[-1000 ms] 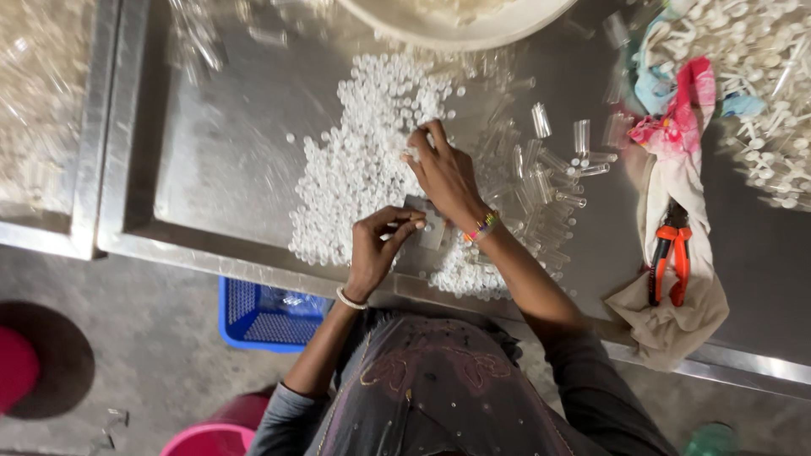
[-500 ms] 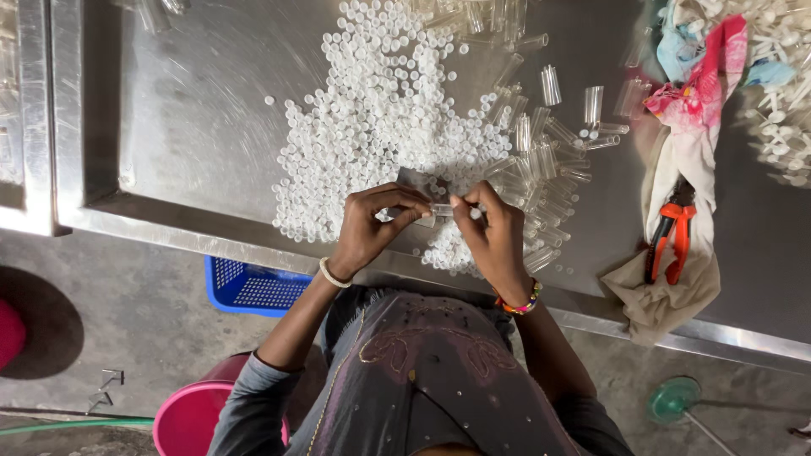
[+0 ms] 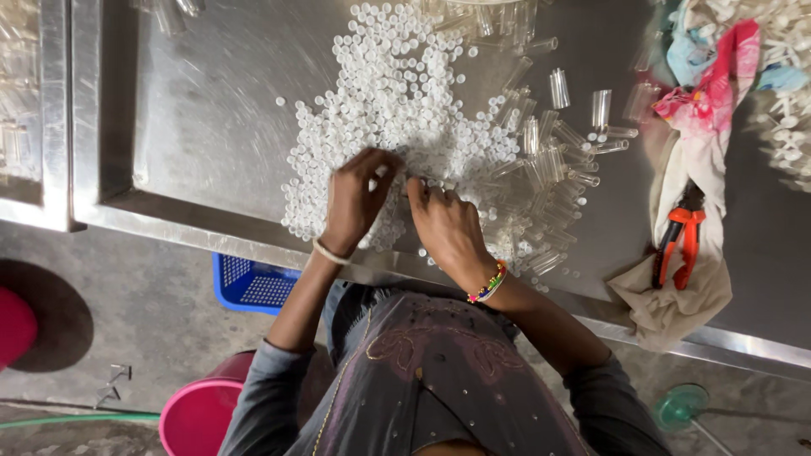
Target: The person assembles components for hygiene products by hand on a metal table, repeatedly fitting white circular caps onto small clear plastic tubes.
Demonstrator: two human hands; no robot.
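A heap of small white plastic caps [image 3: 397, 101] lies on the steel tray table [image 3: 211, 127]. Beside it on the right sits a pile of clear plastic tubes [image 3: 541, 169]. My left hand [image 3: 355, 198] rests at the near edge of the caps, fingers bent and pinched on something small that I cannot make out. My right hand [image 3: 443, 221] is close beside it, fingertips curled down among the caps and tubes. What either hand holds is hidden by the fingers.
A bundle of cloth [image 3: 693, 169] with orange-handled pliers [image 3: 680, 241] lies at the right. A blue crate [image 3: 253, 283] and a pink bucket [image 3: 198, 418] stand on the floor below the table edge. More white parts [image 3: 790, 76] are heaped far right.
My right hand came back from the cap heap to meet the left near the table edge. Both hands have since shifted slightly and dipped into the caps.
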